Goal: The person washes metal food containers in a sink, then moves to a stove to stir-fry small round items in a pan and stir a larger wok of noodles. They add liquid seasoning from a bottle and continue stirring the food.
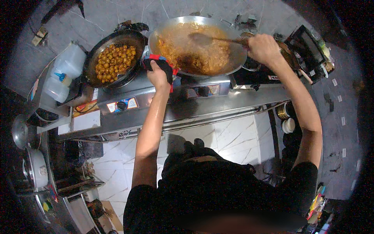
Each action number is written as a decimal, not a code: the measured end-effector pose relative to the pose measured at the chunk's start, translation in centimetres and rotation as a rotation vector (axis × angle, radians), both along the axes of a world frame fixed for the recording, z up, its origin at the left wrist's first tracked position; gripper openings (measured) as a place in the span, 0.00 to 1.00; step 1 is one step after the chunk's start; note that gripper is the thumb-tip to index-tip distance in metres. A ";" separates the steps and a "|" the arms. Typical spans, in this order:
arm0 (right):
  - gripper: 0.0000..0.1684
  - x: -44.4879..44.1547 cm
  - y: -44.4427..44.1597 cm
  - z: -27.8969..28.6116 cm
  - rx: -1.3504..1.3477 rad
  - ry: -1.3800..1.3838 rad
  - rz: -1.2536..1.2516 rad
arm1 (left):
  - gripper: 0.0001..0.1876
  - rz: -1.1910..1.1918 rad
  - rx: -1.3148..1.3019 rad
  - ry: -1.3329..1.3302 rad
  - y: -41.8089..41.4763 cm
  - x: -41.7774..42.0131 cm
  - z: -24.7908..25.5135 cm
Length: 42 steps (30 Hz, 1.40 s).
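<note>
A large metal wok (pixel 240 60) of steaming orange-brown food (pixel 214 58) stands on the stove (pixel 182 101). My left hand (pixel 157 75) grips a red, blue and black cloth (pixel 168 68) at the wok's near-left rim. Over the wok's right side, my right hand (pixel 263 49) is closed around the handle of a long ladle or spatula (pixel 201 39). Its broad head sits in or just above the food, blurred by steam. Left of my left hand is a dark wok (pixel 90 74) holding many small round browned pieces (pixel 115 63), perhaps baby potatoes.
Translucent plastic containers (pixel 68 61) and a blue-capped squeeze bottle (pixel 62 78) stand at the counter's left end. Stove knobs (pixel 121 105) line the front edge. A black tray (pixel 304 44) and a pan handle (pixel 306 76) lie right, beyond my right forearm. Lidded tubs (pixel 288 125) sit below.
</note>
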State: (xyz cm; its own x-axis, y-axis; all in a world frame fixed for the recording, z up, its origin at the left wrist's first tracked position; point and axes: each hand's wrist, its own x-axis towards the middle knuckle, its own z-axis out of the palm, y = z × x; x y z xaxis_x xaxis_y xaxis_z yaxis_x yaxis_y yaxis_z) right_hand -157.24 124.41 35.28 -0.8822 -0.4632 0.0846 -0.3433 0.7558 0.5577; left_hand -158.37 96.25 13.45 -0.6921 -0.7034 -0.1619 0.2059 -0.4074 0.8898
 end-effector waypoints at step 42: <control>0.10 0.7 -1.8 -8.1 0.034 -0.140 0.111 | 0.33 0.001 -0.078 -0.138 0.1 -0.3 0.1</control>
